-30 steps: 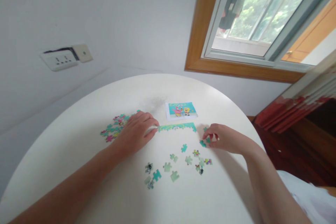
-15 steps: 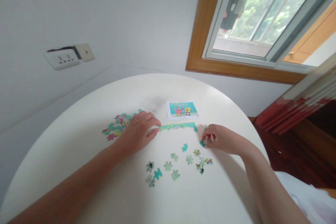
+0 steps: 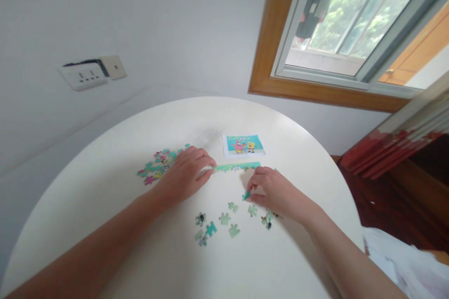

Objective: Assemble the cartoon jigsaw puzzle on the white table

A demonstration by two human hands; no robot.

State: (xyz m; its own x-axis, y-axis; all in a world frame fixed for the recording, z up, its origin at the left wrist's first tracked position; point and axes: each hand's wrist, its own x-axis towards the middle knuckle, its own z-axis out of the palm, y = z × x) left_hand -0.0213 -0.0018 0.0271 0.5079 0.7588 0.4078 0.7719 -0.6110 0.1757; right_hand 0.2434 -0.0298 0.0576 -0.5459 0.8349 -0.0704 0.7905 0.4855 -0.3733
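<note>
The right hand [image 3: 268, 189] is nearer, grip slightly parted at the teal piece [image 3: 245, 196], hold unclear, the crosswise strip [image 3: 235, 167] just beyond.

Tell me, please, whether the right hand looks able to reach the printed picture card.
Probably yes: the picture card lies uncovered, and only the flat puzzle strip seems to lie between it and the right hand.
</note>
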